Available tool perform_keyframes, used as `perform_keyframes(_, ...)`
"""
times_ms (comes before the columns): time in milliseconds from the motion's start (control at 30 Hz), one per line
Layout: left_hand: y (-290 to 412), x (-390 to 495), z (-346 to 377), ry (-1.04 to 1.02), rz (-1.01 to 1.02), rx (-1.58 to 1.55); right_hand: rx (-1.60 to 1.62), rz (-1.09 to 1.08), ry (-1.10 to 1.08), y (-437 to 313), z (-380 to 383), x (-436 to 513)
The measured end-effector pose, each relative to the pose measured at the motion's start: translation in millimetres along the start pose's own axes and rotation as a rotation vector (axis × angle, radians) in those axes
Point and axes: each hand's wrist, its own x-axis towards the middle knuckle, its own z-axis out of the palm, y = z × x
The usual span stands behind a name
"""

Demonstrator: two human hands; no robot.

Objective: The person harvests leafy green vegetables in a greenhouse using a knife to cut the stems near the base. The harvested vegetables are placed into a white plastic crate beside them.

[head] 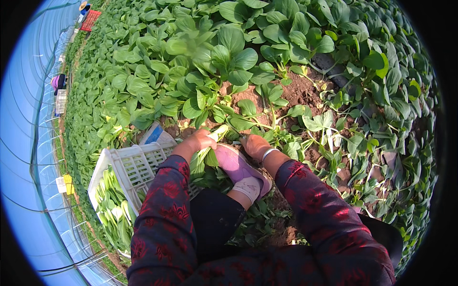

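Observation:
My left hand (200,141) is closed around the pale stems of a leafy green plant (218,134), its leaves hanging down beside my purple shoe (232,162). To its right my right hand (256,146), with a white bracelet at the wrist, grips a small tool (236,131) whose thin dark end points up and left; its kind is hard to make out. The cut end of the held plant lies close to this tool. By my left forearm a white plastic crate (134,168) holds many harvested leafy greens (114,211).
Dense rows of leafy greens (143,71) grow ahead and at both sides. Loose leaves (322,123) lie on brown soil (304,87) at the right. Along the greenhouse film (25,107), two other people (58,83) are far off at the left, near a red crate (90,20) and another white crate (61,101).

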Motion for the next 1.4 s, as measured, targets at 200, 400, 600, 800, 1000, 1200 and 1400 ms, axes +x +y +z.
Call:
perform_keyframes(200,-20.3,0.9,-0.7,-0.001,-0.047,-0.006,0.017,0.109,-0.047,-2.3,-12.5,-22.0)
perform_keyframes(400,5.8,-89.5,-55.6,-0.047,0.314,-0.579,0.640,-0.148,0.292,-4.5,-57.2,-74.3)
perform_keyframes(600,98.0,-168.5,-41.9,-0.200,0.531,-0.652,1.494,-0.217,0.245,-59.9,-96.3,-112.3)
perform_keyframes(800,139.1,-212.1,-26.2,-0.031,0.623,-0.882,1.217,-0.409,0.556,-45.7,-127.6,-151.4)
perform_keyframes(1000,192.0,-177.8,56.2,0.102,0.652,-1.084,1.439,-0.422,0.341,-36.7,-104.5,-171.6)
perform_keyframes(1200,178.0,-148.9,86.8,-0.070,0.371,-0.891,1.346,-0.147,0.247,5.6,-96.6,-163.3)
perform_keyframes(1400,206.4,-141.7,64.0,0.106,0.281,-0.067,1.026,-0.123,0.544,53.0,-100.8,-115.7)
